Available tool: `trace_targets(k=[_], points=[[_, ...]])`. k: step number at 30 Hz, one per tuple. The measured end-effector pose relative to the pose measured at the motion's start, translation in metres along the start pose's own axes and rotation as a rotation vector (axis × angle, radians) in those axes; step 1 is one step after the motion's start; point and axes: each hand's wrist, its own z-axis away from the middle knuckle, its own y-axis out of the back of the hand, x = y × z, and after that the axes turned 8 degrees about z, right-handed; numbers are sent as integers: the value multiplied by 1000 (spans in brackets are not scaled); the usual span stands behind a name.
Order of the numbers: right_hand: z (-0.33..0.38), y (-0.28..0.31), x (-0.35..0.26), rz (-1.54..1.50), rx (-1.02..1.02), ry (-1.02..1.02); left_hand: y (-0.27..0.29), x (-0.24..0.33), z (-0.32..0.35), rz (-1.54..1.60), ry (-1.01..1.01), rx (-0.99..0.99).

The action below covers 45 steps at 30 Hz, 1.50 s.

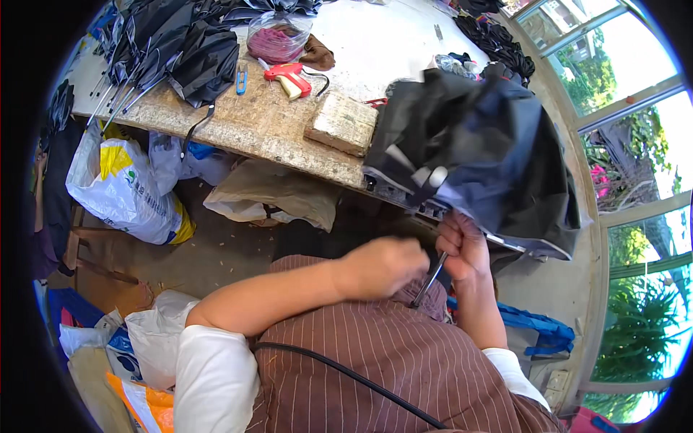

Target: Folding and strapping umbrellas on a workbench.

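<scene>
My right hand (464, 249) is clenched round the umbrella (473, 155) shaft. My left hand (386, 265) is curled, its grip hidden. The bench edge (289, 148) sits close.

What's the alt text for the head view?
Both hands work on a black umbrella: the right hand grips its metal shaft, and the left hand is closed near the shaft's lower end. Behind lie a worn workbench, a red tagging gun and more folded umbrellas.

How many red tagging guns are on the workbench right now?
1. The red tagging gun lies on the workbench, between the blue snips and the wooden block. Others could be hidden under the black umbrella canopy or the folded umbrellas.
</scene>
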Motion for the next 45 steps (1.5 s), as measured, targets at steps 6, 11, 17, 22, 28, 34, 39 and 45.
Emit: trace_targets(k=[6, 11, 17, 22, 28, 34, 39, 45], points=[[3, 14, 4, 59, 122, 67, 37, 10, -34, 36, -94, 524], [-2, 1, 11, 95, 27, 38, 37, 3, -52, 84, -180, 389], [-7, 47, 1, 33, 99, 125, 20, 5, 1, 464, 89, -24], [13, -1, 5, 204, 317, 178, 31, -39, -26, 769, 449, 780], [9, 18, 5, -79, -182, 68, 19, -18, -5, 990, 692, -280], [-31, 20, -10, 406, -110, 159, 40, -21, 18, 754, 732, 86], [10, 48, 6, 804, -81, 204, 63, -11, -20, 863, 455, 465], [-1, 73, -16, 1278, 35, 308, 114, -35, 7, 728, 674, 827]])
